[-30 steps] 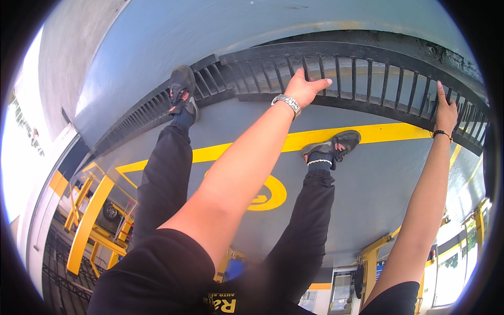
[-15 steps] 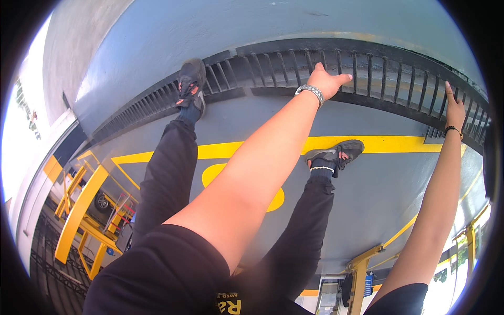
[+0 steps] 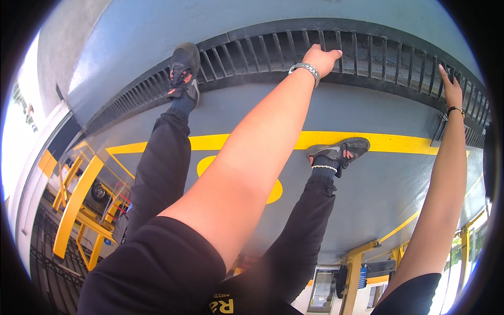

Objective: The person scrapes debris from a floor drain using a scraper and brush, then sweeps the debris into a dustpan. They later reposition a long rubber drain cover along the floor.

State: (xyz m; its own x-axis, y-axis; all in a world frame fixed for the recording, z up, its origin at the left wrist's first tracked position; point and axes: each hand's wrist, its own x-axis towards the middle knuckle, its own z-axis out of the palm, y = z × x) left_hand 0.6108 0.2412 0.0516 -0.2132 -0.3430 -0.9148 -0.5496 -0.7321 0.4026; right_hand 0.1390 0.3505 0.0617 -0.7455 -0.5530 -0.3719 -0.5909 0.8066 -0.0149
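Note:
A long black metal drain grate with many cross bars runs across the far side of the grey floor, bowed by the lens. My left hand, with a silver chain bracelet at the wrist, grips its bars near the middle. Its thumb points right, while the other fingers are mostly hidden between the bars. Farther right, my right hand, wearing a thin dark bracelet, holds the grate's near edge; one finger lies stretched along the bars and the rest are partly hidden. Both arms reach far forward.
My left shoe rests at the grate, and my right shoe stands on a yellow floor line. Yellow lift frames stand at lower left, a yellow post at lower right. A short barred piece shows below the grate at right.
Both hands and the grate sit higher in the picture, and the gap between the grate and the yellow line looks wider. The hands keep their hold. The view has shifted slightly.

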